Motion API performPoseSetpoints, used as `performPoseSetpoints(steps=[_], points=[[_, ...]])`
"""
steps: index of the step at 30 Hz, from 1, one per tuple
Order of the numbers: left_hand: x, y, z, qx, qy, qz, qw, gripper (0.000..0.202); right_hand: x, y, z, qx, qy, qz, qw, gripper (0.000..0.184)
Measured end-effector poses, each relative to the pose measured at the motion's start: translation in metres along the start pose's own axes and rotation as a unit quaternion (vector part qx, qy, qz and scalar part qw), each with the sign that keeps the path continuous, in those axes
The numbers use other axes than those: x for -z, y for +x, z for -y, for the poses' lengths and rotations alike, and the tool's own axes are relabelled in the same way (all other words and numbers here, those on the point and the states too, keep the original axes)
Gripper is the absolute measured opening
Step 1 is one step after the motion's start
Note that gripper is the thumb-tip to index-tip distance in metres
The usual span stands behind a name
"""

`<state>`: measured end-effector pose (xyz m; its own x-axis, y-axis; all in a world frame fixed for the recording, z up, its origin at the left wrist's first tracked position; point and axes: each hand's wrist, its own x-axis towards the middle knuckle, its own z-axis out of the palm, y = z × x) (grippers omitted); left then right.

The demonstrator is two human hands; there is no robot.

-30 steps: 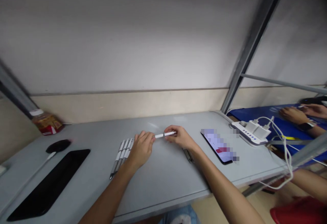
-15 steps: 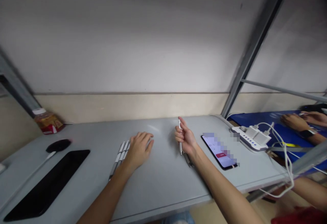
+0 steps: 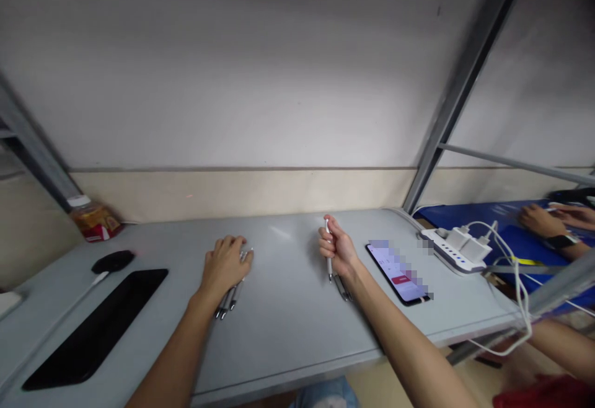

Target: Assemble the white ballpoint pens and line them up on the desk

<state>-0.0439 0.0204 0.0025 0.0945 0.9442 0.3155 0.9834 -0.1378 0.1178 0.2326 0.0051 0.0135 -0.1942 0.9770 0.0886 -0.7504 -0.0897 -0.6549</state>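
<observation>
The right hand [image 3: 339,248] is clenching its grip around a white pen [image 3: 330,266], which is standing nearly upright with its point facing down. Beside that wrist, more pens [image 3: 343,290] are lying on the grey worktop [image 3: 279,333], partly hidden by the forearm. The left hand [image 3: 225,265] is curling over a small bunch of pens [image 3: 234,295], their tips showing toward the near edge; whether its grip is grasping them, I cannot tell. To the right, a lit phone [image 3: 397,271] is lying near a power strip [image 3: 453,253] that is carrying white plugs. On the far left, a dark slab [image 3: 95,330] is lying near a black disc [image 3: 113,261], and a bottle [image 3: 95,219] is standing behind them. Beyond the frame, another person's hands [image 3: 542,221] are resting over a blue surface [image 3: 478,214].
</observation>
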Motion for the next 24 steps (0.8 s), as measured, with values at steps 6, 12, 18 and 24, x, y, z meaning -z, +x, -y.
performPoseSetpoints(steps=[6, 12, 18, 24], points=[[-0.004, 0.004, 0.013, -0.027, -0.023, 0.041, 0.999, 0.039, 0.000, -0.001, 0.001, -0.006, -0.023, 0.010, 1.000, 0.023], [-0.007, 0.006, 0.018, -0.030, -0.035, 0.060, 0.997, 0.042, 0.002, 0.002, -0.002, -0.005, -0.031, -0.004, 0.999, 0.023], [-0.013, 0.007, 0.016, -0.021, -0.033, 0.044, 0.998, 0.042, -0.001, 0.002, -0.004, 0.003, -0.100, -0.011, 0.995, 0.029], [-0.019, 0.007, 0.013, -0.030, -0.054, 0.030, 0.998, 0.038, 0.005, 0.005, -0.008, 0.066, -0.334, -0.071, 0.938, 0.026]])
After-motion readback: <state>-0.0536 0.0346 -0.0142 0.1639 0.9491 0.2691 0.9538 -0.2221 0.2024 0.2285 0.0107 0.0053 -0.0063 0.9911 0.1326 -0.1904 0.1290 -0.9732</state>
